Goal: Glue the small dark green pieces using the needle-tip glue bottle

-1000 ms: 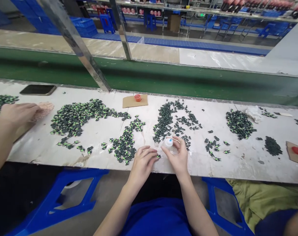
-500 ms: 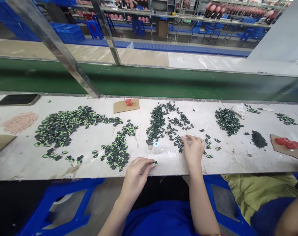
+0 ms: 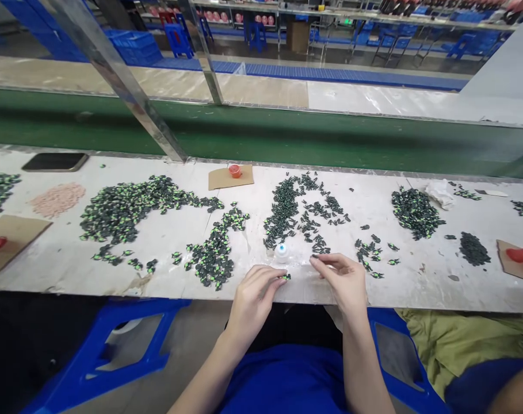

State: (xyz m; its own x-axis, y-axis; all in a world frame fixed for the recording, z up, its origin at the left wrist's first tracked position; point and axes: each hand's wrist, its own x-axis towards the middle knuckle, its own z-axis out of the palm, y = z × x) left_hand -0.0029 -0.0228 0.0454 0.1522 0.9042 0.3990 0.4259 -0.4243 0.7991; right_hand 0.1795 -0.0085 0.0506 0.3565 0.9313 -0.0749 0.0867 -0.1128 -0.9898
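My left hand [image 3: 255,293] pinches a small black-and-green piece [image 3: 286,277] between thumb and fingertips, just above the table's front part. Close by on the right, my right hand [image 3: 343,280] has thumb and forefinger closed on a small dark piece [image 3: 313,257]; its exact shape is too small to make out. A white bottle with a blue tip [image 3: 281,252] stands between and behind the hands. Beyond it lies a loose pile of small dark green pieces [image 3: 282,207]. To the left of my left hand spreads a pile of black-and-green pieces [image 3: 212,256].
On the worktable [image 3: 166,282] are a larger black-and-green heap [image 3: 118,207], pale pink pieces [image 3: 57,199], a phone [image 3: 55,162] and a red cup [image 3: 234,171] on cardboard. More piles [image 3: 416,213] lie right. A metal post [image 3: 157,129] rises at the back. A person's arm shows lower right.
My right hand has drawn back from the dark green pile toward my left hand, with a small dark piece in its fingertips. My left hand keeps its piece. The view has shifted slightly.
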